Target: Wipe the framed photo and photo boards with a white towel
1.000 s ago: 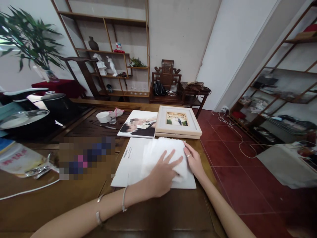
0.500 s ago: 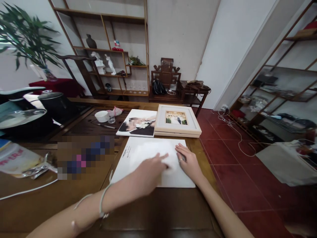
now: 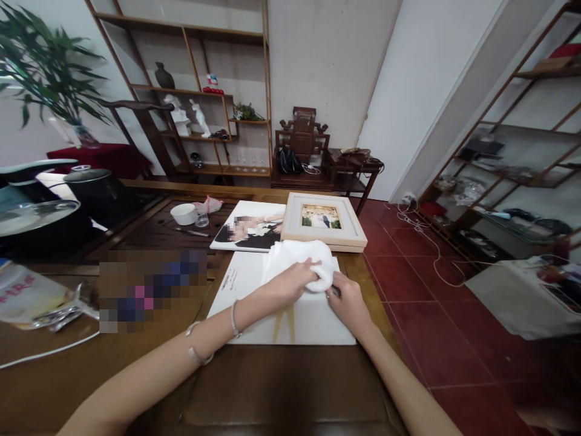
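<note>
A white rectangular panel [image 3: 247,321] lies flat on the wooden table, with small print near its upper left corner and a yellowish V-shaped part at its near edge. My left hand [image 3: 295,280] is closed on a folded white cloth [image 3: 302,251], pressed against the panel's upper part. At the panel's right edge, my right hand [image 3: 351,303] has its fingers bent round the edge, close against the cloth; its fingertips are partly hidden. Just beyond lie a photo print panel [image 3: 267,242] and a pale wood picture frame [image 3: 290,224] stacked on another.
To the left on the table [image 3: 149,363] are a black pot [image 3: 97,194], a glass-lidded pan [image 3: 40,224], a white bowl [image 3: 184,214], a plastic bag [image 3: 27,297] and a white cable [image 3: 49,356]. A blurred-out patch covers something there. Red floor tiles [image 3: 399,284] lie beyond the right table edge.
My left hand has moved the cloth up and to the right, uncovering the yellowish V-shaped part. My right hand has shifted slightly down, its fingers more bent.
</note>
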